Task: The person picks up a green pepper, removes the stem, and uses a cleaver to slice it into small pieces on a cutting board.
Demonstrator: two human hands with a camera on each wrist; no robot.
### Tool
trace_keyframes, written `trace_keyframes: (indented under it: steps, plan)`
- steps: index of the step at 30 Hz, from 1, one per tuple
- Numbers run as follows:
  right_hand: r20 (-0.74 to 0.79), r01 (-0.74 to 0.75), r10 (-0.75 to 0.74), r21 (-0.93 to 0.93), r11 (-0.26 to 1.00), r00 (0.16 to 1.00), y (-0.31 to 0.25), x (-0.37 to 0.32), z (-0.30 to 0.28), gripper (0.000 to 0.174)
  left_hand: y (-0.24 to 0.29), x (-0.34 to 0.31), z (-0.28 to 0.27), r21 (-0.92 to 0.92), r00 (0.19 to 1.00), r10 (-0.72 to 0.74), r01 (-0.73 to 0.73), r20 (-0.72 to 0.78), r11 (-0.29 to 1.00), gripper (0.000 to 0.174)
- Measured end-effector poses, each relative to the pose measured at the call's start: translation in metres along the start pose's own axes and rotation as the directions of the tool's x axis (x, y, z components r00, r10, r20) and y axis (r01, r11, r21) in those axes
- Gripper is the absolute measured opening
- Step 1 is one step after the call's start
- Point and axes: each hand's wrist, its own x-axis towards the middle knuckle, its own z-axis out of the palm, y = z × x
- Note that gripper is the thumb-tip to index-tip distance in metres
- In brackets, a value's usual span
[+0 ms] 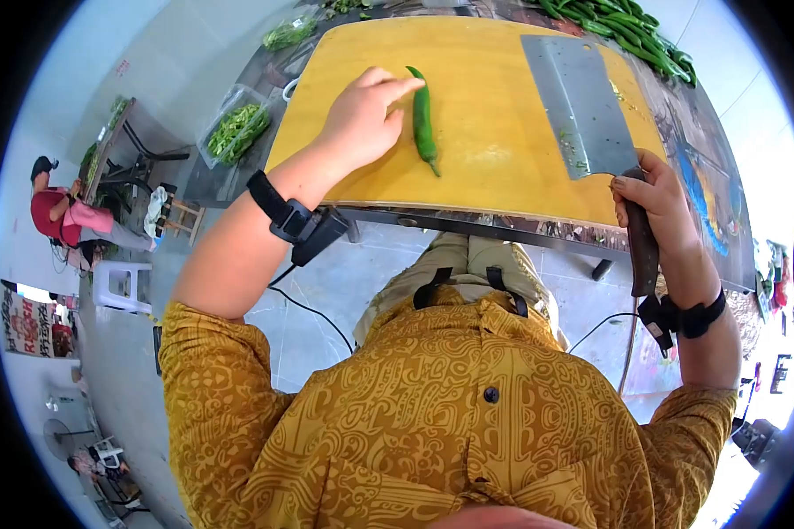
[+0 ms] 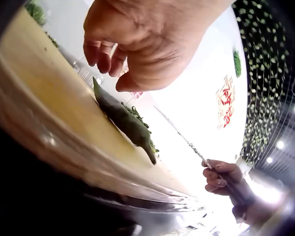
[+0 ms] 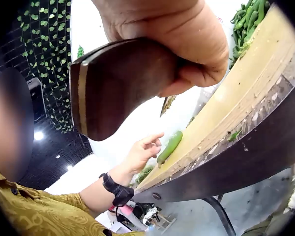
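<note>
A single green chili pepper (image 1: 423, 123) lies lengthwise on the yellow cutting board (image 1: 344, 53), stem end toward the person. My left hand (image 1: 366, 119) hovers close over it, holding nothing; in the head view the index fingertip overlaps the pepper's far end. The left wrist view has those loosely bent fingers (image 2: 104, 61) above the pepper (image 2: 123, 118), with a gap between. On the right, my right hand (image 1: 662, 203) grips the dark wooden handle (image 1: 642, 251) of a cleaver. Its broad blade (image 1: 578, 106), flecked with green bits, is over the board's right side.
Many green peppers (image 1: 622, 31) are piled at the table's far right. A clear tray of cut green pieces (image 1: 236, 132) sits left of the board, with a bag of greens (image 1: 289, 33) behind. Across the room, another person (image 1: 57, 212) sits near a white stool (image 1: 122, 284).
</note>
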Motion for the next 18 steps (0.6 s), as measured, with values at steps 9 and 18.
trace_keyframes:
  steps: [9,18]
  plan:
    - [0.096,-0.071,0.093,-0.213,0.975,0.991,0.017,0.042,-0.032,0.025,-0.006,0.022,-0.011,0.075,0.878,0.422,-0.448,0.226,0.891,0.037]
    - [0.139,0.332,-0.477,-0.876,0.349,0.868,-0.040,0.047,-0.039,0.039,0.033,0.006,-0.008,-0.238,0.992,0.130,-0.124,0.009,0.963,0.028]
